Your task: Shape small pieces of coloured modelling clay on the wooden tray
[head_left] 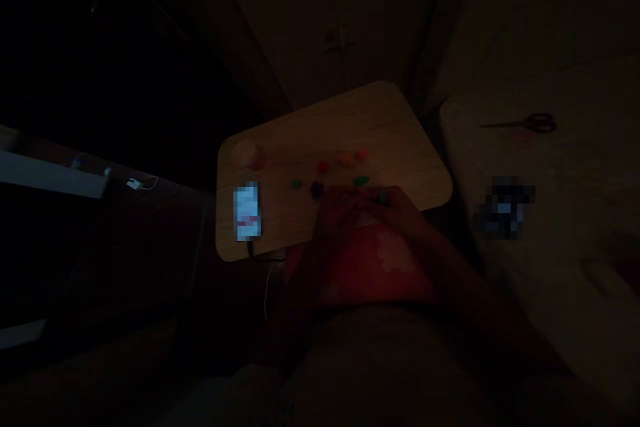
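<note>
One elongated green lump (361,181) just beyond left hand (336,208) and right hand (395,207), grasps too dark to tell, looks light, probably soft: pinch its sides gently.

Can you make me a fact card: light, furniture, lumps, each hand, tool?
Light: very dim
Furniture: wooden table with rounded corners
Lumps: small red lump, orange lump, pinkish-red lump, round green lump, long green lump, dark purple lump
Left hand: beside the dark purple lump
Right hand: close to the left hand
Grips: too dark to tell
Tool: dark-handled scissors, right of the table
</note>
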Tool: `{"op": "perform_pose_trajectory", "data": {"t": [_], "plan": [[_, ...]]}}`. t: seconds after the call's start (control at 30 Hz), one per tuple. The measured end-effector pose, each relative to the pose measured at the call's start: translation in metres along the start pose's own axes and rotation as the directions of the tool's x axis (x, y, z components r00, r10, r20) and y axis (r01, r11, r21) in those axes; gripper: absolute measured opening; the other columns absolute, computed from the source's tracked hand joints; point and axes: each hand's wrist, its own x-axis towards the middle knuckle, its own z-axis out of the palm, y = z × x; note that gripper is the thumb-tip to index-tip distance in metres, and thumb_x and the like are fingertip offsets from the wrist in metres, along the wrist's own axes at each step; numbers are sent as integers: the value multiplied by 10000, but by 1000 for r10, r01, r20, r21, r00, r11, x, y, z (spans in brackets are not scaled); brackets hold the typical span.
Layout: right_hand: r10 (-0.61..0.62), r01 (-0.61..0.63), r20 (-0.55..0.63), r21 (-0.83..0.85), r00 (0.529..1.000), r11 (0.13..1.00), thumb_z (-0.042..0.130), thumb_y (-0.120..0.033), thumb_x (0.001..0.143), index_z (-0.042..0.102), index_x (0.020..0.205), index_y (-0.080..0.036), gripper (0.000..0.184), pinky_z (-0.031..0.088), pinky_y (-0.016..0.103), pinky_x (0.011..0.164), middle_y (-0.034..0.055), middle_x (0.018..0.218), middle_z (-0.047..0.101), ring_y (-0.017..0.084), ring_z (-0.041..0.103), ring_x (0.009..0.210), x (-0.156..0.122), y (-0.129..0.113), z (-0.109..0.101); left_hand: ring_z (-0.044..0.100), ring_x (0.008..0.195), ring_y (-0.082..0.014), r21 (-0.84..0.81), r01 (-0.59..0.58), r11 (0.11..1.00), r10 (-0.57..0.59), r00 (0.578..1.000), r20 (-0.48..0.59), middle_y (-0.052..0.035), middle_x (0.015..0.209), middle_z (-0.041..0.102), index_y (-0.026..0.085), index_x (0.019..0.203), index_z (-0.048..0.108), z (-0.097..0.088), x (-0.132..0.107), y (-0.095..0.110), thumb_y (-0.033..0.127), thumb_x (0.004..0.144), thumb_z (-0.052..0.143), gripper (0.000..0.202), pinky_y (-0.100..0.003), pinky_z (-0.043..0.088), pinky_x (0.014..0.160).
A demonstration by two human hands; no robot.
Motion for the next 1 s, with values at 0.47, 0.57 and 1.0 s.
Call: {"op": "perform_pose_trajectory", "data": {"t": [0.47,0.57,1.0], "plan": [[34,-33,-56,14,998,999,881,-510,727,845,795,-217,303,567,329,751,61,848,827,212,729,798,1,1,-2,729,1059,-206,-23,62,998,-63,995,-75,-68,1156,767,250,1180,798,1,-5,-5,354,1002,757,211,-394,611,924],[47,-46,-46,21,998,999,883,-518,722,843,774,-218,307,555,324,736,54,820,821,200,714,768,0,-2,-3,743,1070,-209,-34,52,998,-54,996,-69,-78,1170,780,243,1187,801,0,-3,-3,318,993,770,211,-391,622,917],[145,-131,-85,146,986,981,976,-521,574,816,737,-205,390,548,326,702,46,784,797,186,677,708,-2,-7,1,784,975,-202,-63,13,998,-21,991,-130,-51,1039,847,242,1002,840,3,4,7,294,1030,715,139,-391,638,909]]}}
